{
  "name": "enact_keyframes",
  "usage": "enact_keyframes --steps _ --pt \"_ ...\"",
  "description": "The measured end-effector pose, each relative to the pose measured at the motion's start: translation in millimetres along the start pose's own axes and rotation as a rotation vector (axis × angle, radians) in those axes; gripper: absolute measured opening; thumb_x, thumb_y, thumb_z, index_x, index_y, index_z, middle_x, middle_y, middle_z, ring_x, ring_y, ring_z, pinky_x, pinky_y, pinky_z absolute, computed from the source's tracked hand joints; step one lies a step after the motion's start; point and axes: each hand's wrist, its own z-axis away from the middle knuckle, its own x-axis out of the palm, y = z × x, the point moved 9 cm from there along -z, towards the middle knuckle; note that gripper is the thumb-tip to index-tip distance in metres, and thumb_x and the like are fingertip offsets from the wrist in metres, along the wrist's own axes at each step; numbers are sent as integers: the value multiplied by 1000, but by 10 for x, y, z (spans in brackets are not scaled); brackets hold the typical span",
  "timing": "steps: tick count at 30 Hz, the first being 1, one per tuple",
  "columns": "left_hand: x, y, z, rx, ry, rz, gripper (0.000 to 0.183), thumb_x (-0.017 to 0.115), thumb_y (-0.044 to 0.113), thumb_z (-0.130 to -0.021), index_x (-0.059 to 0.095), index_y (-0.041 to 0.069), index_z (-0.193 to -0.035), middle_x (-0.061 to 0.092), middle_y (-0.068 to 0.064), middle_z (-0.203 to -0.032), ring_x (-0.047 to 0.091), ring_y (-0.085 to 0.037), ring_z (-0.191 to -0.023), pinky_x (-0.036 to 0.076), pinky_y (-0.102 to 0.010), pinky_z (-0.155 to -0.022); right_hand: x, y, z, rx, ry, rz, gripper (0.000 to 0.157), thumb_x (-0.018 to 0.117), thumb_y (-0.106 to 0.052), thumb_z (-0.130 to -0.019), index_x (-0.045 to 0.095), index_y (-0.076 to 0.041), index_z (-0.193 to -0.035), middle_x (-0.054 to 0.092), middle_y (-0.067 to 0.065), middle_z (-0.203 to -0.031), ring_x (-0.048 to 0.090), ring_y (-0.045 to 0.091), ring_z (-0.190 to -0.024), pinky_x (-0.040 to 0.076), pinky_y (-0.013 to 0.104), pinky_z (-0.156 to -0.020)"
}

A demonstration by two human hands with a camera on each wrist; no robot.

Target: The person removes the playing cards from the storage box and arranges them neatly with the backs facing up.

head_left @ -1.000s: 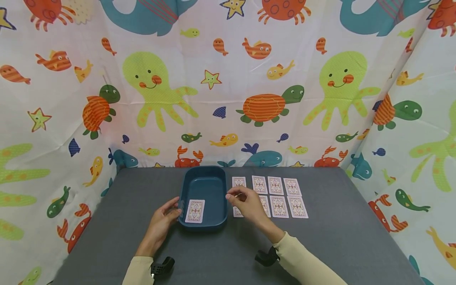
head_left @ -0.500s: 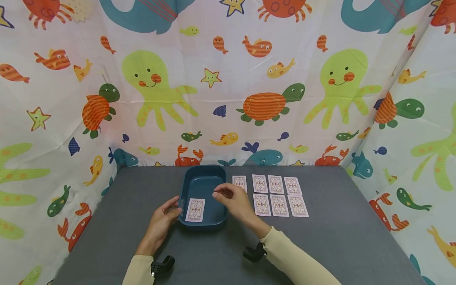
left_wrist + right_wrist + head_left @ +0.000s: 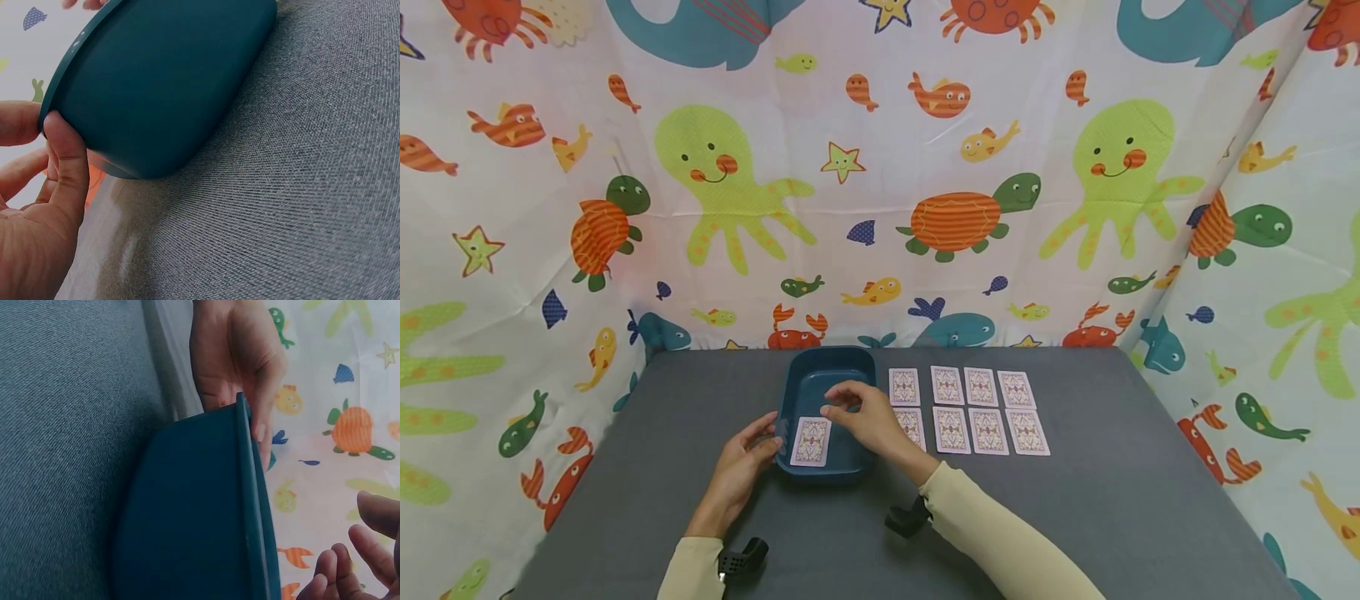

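A dark teal rectangular tray (image 3: 829, 477) sits on the grey table with one patterned playing card (image 3: 810, 442) face down in its near left part. My left hand (image 3: 737, 475) pinches the tray's left rim between thumb and finger, plain in the left wrist view at the thumb (image 3: 67, 147). Over the tray's right half hovers my right hand (image 3: 871, 423), fingers loosely bent. In the right wrist view its fingertips (image 3: 322, 575) stand apart from the thumb, with nothing between them.
To the right of the tray, several face-down cards (image 3: 988, 432) lie in two rows; my right forearm partly covers the nearest one. A curtain (image 3: 955, 283) printed with sea animals hangs behind the grey table (image 3: 1112, 500) and along its sides.
My right hand has moved left, from beside the cards at the tray's right edge to over the tray. My left hand stays at the rim, and the card inside lies where it was.
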Motion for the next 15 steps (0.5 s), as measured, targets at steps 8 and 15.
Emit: enact_keyframes --steps 8,15 --pt "-11 -6 -5 -5 -3 15 50 58 10 -97 46 13 -145 42 -13 -135 54 -15 -105 47 -23 -86 177 94 -121 71 -16 55 32 76 -27 -86 69 -15 -114 68 5 -112 64 21 -98 52 34 -81" --pt "8 2 4 -14 -15 22 51 58 12 -97 45 14 -146 40 -12 -138 53 -11 -104 46 -22 -87 312 191 -189 145 -28 118 34 79 -23 -83 69 -18 -115 65 10 -116 60 19 -97 51 35 -80"
